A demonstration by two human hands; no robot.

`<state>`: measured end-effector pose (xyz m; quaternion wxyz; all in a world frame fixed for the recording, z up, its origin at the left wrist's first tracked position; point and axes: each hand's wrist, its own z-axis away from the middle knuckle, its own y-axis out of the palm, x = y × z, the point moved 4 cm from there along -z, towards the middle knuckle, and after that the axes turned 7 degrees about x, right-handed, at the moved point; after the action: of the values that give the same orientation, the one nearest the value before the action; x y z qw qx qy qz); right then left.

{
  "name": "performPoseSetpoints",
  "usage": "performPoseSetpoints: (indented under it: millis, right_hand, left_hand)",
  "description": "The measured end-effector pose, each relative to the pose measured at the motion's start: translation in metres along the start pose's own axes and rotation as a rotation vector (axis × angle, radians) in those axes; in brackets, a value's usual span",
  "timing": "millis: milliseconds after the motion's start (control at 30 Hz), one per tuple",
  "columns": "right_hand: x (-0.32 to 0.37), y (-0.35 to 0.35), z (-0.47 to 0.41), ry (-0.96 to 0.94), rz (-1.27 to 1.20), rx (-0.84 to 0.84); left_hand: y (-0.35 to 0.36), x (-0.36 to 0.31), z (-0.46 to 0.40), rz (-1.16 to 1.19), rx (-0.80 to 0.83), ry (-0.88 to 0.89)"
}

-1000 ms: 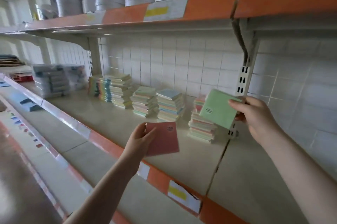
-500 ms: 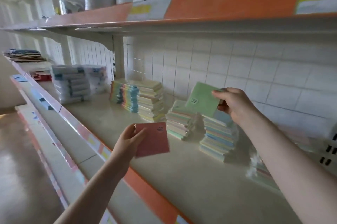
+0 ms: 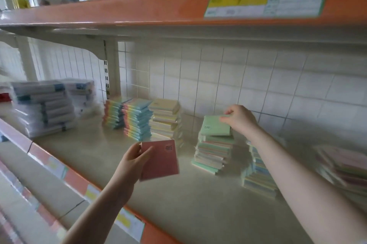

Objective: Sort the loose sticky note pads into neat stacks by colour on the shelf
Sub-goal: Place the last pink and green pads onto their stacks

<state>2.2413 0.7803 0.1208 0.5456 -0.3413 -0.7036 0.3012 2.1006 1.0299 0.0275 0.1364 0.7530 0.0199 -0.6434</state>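
Head view, looking down and forward, showed us our own two bare arms reaching over the orange front lip of the shelf (image 3: 83, 182); nearest to us, our left hand (image 3: 132, 161) held a pink pad (image 3: 161, 159) above the pale shelf surface, thumb across its near face and fingers curled behind its left edge, the pad tilted and touching no stack; a little farther in and to the right, our right hand (image 3: 241, 118) pinched the far right edge of a green pad (image 3: 216, 128), which lay on or just over the top of a mixed stack (image 3: 213, 156) of green, pink and cream pads; whether it had fully settled we could not tell. Beside that stack, partly behind our right forearm, stood a blue and cream stack (image 3: 258, 176), and a blurred pile (image 3: 343, 166) lay at the far right. Deeper on the shelf, near the tiled wall, stood a cream stack (image 3: 165, 118) and two rainbow-edged stacks (image 3: 137, 120); wrapped packs (image 3: 42, 108) sat far left. We judged the step in hand to be setting down the green pad; next, we judged, the right fingers should let go and the pink pad needed a matching stack, none plainly visible, so it might have to begin one.
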Motion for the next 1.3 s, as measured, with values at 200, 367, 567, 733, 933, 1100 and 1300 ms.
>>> performPoseSetpoints:
  millis: [200,367,567,733,933,1100,1300]
  right_hand:
    - [0.003,0.012,0.008,-0.078,0.265,0.014]
    - [0.002,0.007,0.016,-0.124,0.394,-0.034]
    - [-0.011,-0.043,0.059,-0.21,0.576,-0.283]
    - [-0.066,-0.101,0.113,-0.2,0.665,-0.452]
    - [-0.147,-0.164,0.17,-0.111,0.713,-0.525]
    - [-0.205,-0.196,0.203,-0.088,0.731,-0.526]
    - [-0.259,-0.206,0.228,-0.015,0.667,-0.454]
  left_hand:
    - [-0.003,0.016,-0.01,-0.002,0.055,-0.056]
    - [0.004,0.019,-0.014,0.022,0.094,-0.079]
    - [0.034,-0.003,-0.013,0.045,0.134,-0.024]
    - [0.089,-0.029,-0.008,0.059,0.186,0.029]
    - [0.195,-0.051,0.014,0.031,0.294,0.056]
    - [0.288,-0.055,0.033,-0.011,0.32,0.032]
    - [0.371,-0.047,0.037,-0.123,0.313,0.007]
